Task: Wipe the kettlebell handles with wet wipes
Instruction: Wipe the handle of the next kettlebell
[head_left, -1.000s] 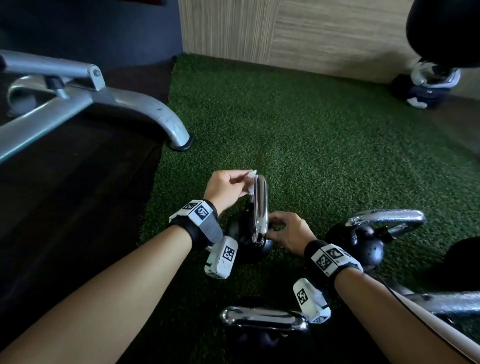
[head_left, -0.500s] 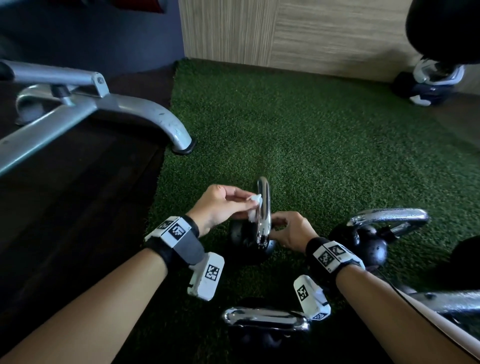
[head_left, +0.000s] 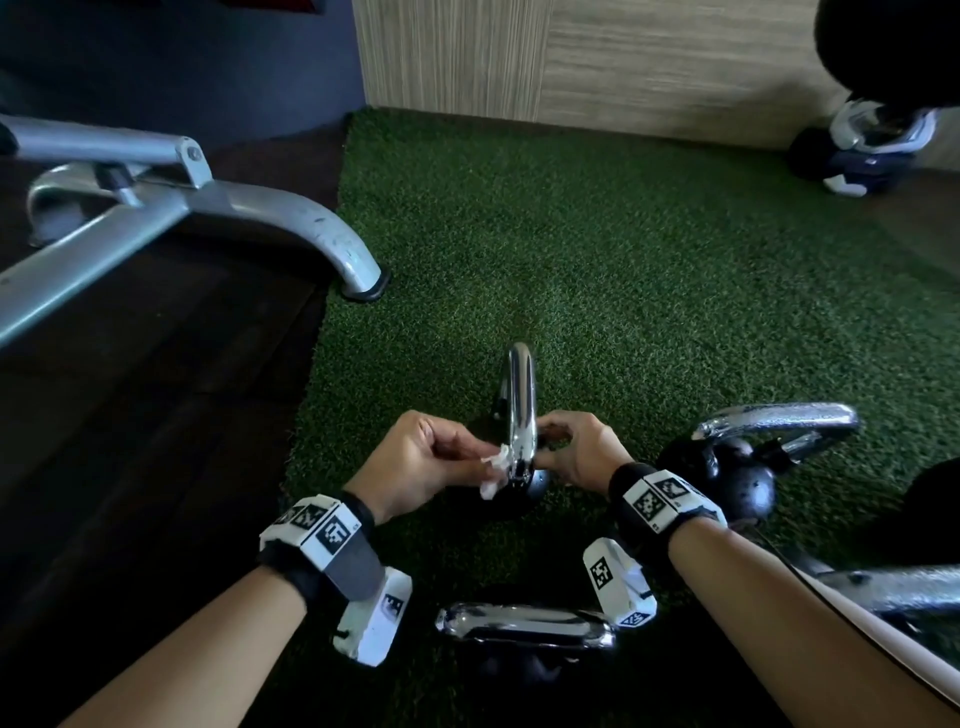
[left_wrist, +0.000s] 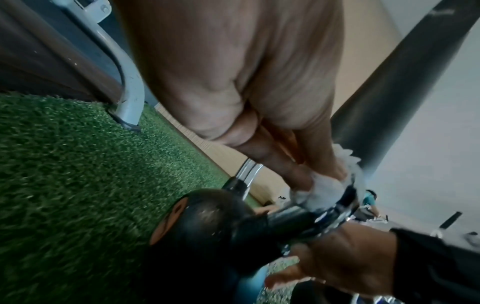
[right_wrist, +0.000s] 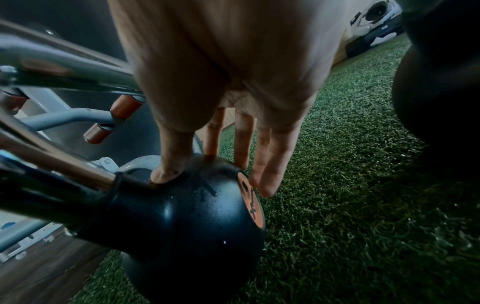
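Head view puts the kettlebell (head_left: 524, 483) upright on the green artificial turf (head_left: 623, 260), its chrome handle (head_left: 521, 410) rising edge-on between the two hands. The left hand (head_left: 415, 462) pinches a crumpled wet wipe (head_left: 493, 467) between curled fingers and thumb and presses it against the lower left leg of the handle, just above the black ball. The right hand (head_left: 576, 452) steadies the weight: in the right wrist view its thumb (right_wrist: 168, 164) presses on top of the ball beside the handle's root, while the fingers (right_wrist: 262, 164) lie fairly straight down the ball's far side, gripping nothing.

To do this stroke well, the wipe probably ought to wrap further round the bar, so the inner face gets cleaned, and run the whole arch while the right hand keeps the ball from rocking on the soft turf.

Three more chrome-handled kettlebells stand near: one (head_left: 524, 626) closest to the person, one (head_left: 737, 467) to the right, another at the right edge. A grey metal bench frame (head_left: 291, 218) rests its foot on the turf's left border, beside dark wood flooring, and a pale wood-grain wall (head_left: 623, 62) closes the far side.
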